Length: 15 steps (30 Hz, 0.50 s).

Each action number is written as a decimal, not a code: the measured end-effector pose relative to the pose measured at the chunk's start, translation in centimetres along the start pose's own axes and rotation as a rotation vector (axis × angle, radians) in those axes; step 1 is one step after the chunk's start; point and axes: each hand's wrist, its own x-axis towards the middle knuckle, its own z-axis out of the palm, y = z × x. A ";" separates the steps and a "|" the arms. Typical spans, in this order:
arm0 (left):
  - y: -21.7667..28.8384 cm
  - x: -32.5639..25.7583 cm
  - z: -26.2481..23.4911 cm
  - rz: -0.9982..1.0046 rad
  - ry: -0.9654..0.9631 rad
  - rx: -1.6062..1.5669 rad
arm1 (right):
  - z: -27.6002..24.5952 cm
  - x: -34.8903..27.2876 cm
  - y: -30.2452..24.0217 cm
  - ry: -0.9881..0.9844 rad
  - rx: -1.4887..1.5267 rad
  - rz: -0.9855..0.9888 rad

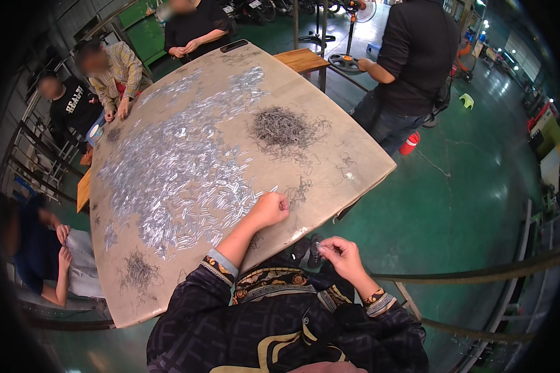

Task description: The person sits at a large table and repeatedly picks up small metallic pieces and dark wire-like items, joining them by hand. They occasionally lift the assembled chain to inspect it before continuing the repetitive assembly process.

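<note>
My left hand (270,209) rests at the near right part of the paper-covered table (330,168), fingers curled; what they hold, if anything, is hidden. Off the table's near edge, my right hand (342,255) pinches thumb and finger around something too small to name. Left of my left hand spreads a wide layer of short, shiny silver pieces (193,186). Just beyond that hand lie loose, thin dark bent wires (302,186), and farther back stands a heaped pile of similar wires (281,127).
Another wire cluster (138,270) lies at the near left. Several people sit or stand around the table, one in dark clothes (417,59) at the far right. A wooden bench (302,59), a red container (410,143) and a green stool (467,100) stand beyond. A phone-like dark object (234,46) lies at the far edge.
</note>
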 end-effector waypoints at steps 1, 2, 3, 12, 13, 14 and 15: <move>-0.3 -0.4 -0.3 -0.006 -0.011 0.008 | 0.1 0.1 -0.2 -0.007 0.026 0.004; -0.5 -0.8 -0.5 -0.012 -0.022 0.015 | 0.2 0.1 -0.1 -0.015 0.023 0.006; -0.6 -1.3 -0.7 -0.017 -0.034 0.022 | 0.3 0.2 0.1 -0.023 0.019 0.009; -0.9 -4.5 -0.8 -0.101 -0.039 0.164 | 1.0 0.4 0.3 -0.043 0.031 0.018; -0.7 -4.7 -0.8 -0.119 -0.025 0.150 | 1.1 0.4 0.3 -0.044 0.027 0.019; -0.5 -4.9 -0.9 -0.136 -0.010 0.136 | 1.1 0.5 0.3 -0.042 -0.005 0.000; -0.4 -5.1 -0.9 -0.153 0.004 0.123 | 1.2 0.5 0.3 -0.040 -0.037 -0.020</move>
